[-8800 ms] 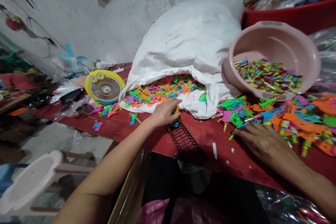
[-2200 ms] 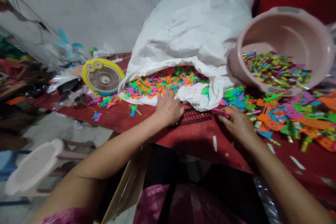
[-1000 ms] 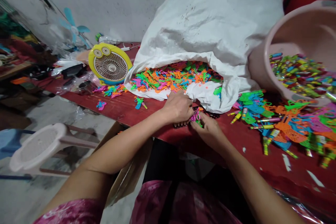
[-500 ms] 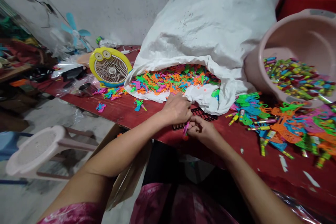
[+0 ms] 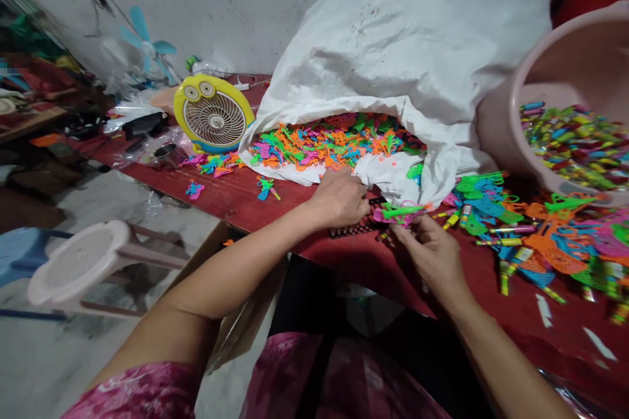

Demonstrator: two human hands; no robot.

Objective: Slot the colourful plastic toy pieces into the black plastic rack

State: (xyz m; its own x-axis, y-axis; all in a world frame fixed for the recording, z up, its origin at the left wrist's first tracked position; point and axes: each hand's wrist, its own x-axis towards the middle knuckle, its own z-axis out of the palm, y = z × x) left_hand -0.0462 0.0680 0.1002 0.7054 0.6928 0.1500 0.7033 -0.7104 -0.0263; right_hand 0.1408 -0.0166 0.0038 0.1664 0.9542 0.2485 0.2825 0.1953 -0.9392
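My left hand (image 5: 339,200) rests at the lower lip of a white woven sack (image 5: 393,39), its fingers curled over the end of a black plastic mesh strip (image 5: 354,228). Inside the sack's mouth lies a heap of neon plastic toy pieces (image 5: 334,141). My right hand (image 5: 430,255) pinches a tangled cluster of green and pink plastic pieces (image 5: 399,213) just above the mesh. Both hands are over a red tabletop (image 5: 255,206). Whether my left hand grips anything is hidden.
To the right, a loose pile of neon pieces (image 5: 540,236) lies beside a tilted pink basin (image 5: 506,124) of coloured tubes (image 5: 574,144). A yellow cartoon fan (image 5: 213,114) stands at the left. Below the table edge are a cardboard box (image 5: 230,255) and a white stool (image 5: 78,268).
My right hand has moved right, away from my left, and now holds a larger green and pink cluster. My left hand stays near the sack's lip. The view has shifted slightly.
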